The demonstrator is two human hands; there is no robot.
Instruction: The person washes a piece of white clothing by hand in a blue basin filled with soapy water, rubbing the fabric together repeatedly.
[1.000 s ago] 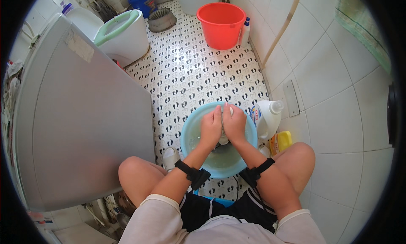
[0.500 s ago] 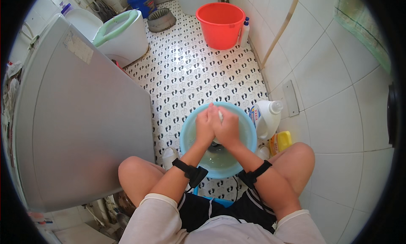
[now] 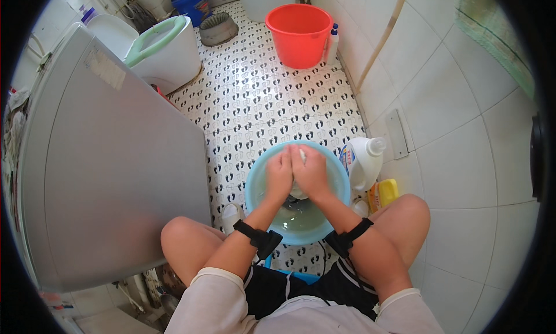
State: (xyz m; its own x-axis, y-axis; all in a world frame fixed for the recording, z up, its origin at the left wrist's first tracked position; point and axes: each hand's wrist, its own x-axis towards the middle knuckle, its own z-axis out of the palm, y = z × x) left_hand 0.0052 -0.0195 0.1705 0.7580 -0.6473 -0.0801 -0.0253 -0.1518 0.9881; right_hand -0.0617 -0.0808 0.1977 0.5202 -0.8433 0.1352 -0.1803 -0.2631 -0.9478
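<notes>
A light blue basin (image 3: 344, 209) of cloudy water stands on the floor between my knees. Over its far half, my left hand (image 3: 280, 172) and my right hand (image 3: 311, 170) are pressed together side by side, both closed. Between them is a white cloth (image 3: 298, 191), showing at the right hand's knuckles and below the palms. Its shape is mostly hidden by my fingers. Something dark lies in the water just under the wrists, too unclear to name. Each forearm wears a black strap with a small box.
Right of the basin stand a white jug-like bottle (image 3: 366, 163) and a yellow package (image 3: 384, 194), by the tiled wall. A grey appliance (image 3: 127, 160) rises at left. Farther off are a red bucket (image 3: 298, 41), a white bottle (image 3: 332, 47) and a toilet (image 3: 168, 56).
My hands have shifted slightly and spread a little at the wrists, still together on the white cloth. More of the cloth shows below the palms.
</notes>
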